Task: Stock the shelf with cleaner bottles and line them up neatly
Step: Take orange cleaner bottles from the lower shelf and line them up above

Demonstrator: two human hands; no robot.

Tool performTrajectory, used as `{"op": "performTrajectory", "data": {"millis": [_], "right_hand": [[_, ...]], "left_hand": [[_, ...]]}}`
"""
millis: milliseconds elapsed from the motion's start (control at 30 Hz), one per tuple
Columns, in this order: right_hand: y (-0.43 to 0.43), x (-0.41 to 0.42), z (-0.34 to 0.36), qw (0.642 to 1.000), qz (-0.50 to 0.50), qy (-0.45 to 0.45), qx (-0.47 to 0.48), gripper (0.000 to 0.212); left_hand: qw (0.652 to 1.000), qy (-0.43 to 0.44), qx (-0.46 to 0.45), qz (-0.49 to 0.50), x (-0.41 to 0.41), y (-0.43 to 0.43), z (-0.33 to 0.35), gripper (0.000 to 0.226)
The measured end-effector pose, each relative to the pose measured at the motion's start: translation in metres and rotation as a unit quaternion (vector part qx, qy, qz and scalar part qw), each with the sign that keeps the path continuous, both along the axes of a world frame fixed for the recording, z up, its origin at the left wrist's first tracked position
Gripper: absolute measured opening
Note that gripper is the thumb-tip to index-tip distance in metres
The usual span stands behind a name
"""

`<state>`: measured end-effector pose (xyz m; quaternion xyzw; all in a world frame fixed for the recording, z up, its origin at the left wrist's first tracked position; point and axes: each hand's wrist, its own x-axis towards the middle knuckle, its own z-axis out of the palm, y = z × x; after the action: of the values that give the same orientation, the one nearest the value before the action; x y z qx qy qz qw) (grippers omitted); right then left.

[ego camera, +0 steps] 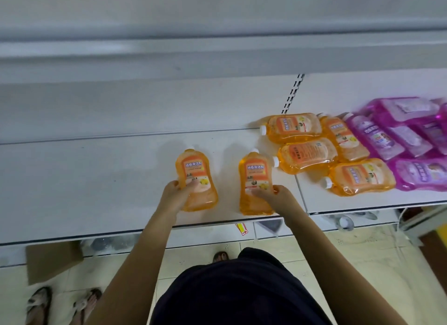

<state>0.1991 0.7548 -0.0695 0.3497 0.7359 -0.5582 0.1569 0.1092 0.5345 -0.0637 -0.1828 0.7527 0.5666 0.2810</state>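
Mid-placement, I have my left hand [177, 191] curled round the left orange bottle [195, 172] and my right hand [272, 197] round the right orange bottle [254, 177], near the front edge of the shelf [96, 184]; next, I judge, squaring them side by side.

**Shelf layout**

Near the front edge of the shelf [96, 174]: left bottle [196, 177] and right bottle [255, 177], upright, side by side, apart. Left hand [175, 191] round the first, right hand [271, 195] round the second. To the right, lying bottles [307, 155], clustered; farther right, piled bottles [411, 140]. Below the shelf at left, box [53, 261] on floor.
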Motion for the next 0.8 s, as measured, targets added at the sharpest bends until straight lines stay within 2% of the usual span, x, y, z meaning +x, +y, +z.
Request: {"op": "performTrajectory", "data": {"millis": [67,133,267,367,433,533,700,800], "right_hand": [[-0.002,0.001,0.003,0.999,-0.003,-0.013,-0.039,0.036],[-0.004,0.008,0.003,0.997,-0.024,-0.022,-0.074,0.030],[-0.006,0.037,0.005,0.997,-0.030,-0.004,-0.076,0.027],[-0.013,0.075,0.001,0.995,-0.050,0.034,-0.081,0.024],[-0.018,0.104,0.001,0.992,-0.058,0.069,-0.092,0.035],[-0.021,0.144,0.008,0.988,-0.056,0.109,-0.093,0.051],[-0.022,0.197,0.038,0.982,-0.039,0.169,-0.079,0.060],[-0.025,0.222,0.066,0.972,-0.036,0.221,-0.073,0.055]], "left_hand": [[0.998,-0.048,0.015,-0.036,-0.002,-0.005,0.003,0.035],[0.997,-0.058,0.009,-0.059,0.002,-0.009,0.004,0.038],[0.998,-0.030,0.028,-0.045,0.028,-0.022,0.000,0.033],[0.998,0.005,0.061,-0.001,0.063,-0.037,-0.010,0.040],[0.996,0.033,0.082,0.024,0.085,-0.046,-0.014,0.040],[0.989,0.058,0.128,0.055,0.114,-0.053,-0.008,0.029],[0.972,0.143,0.174,0.071,0.159,-0.064,0.027,0.047],[0.955,0.202,0.207,0.068,0.187,-0.068,0.059,0.053]]}}
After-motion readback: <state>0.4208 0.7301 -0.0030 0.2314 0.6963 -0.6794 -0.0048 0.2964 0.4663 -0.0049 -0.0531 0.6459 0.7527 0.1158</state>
